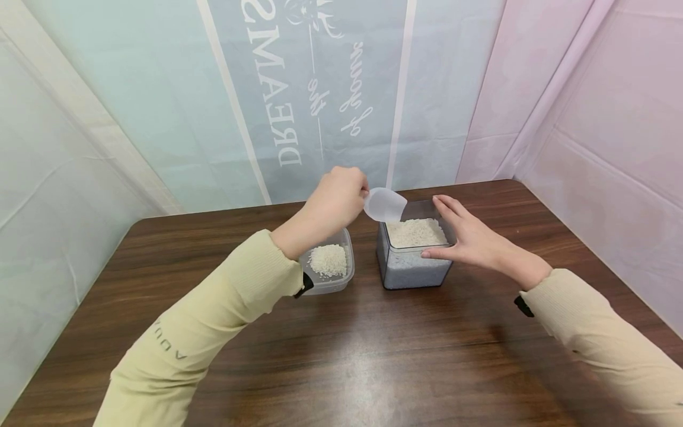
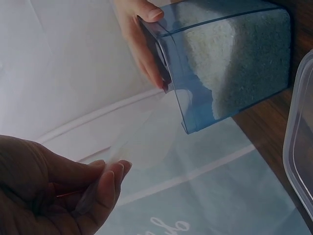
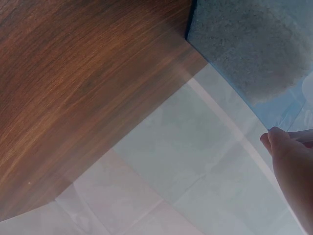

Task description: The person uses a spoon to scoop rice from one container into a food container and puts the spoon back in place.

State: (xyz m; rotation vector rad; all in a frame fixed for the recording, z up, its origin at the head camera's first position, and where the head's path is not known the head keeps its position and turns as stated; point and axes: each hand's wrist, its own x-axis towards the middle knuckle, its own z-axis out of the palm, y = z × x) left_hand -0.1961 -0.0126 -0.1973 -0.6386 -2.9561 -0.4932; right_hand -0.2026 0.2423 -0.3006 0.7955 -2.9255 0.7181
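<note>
My left hand [image 1: 337,198] pinches the handle of a translucent white scoop [image 1: 385,206]. The scoop's mouth is tilted over the left rim of a square, dark see-through container [image 1: 417,277]. White rice [image 1: 418,232] fills much of that container. My right hand [image 1: 472,240] holds the container at its right side, thumb at the front rim and fingers at the back. Left of it, partly hidden by my left forearm, stands a shallow clear plastic box [image 1: 350,276] with a small heap of rice [image 1: 328,261]. In the left wrist view the scoop [image 2: 146,139] looks empty.
Both containers stand on a dark brown wooden table [image 1: 341,362] with a shine at its front. Pale fabric with printed lettering [image 1: 288,136] hangs behind the far edge. More plain fabric [image 1: 613,148] borders the right side.
</note>
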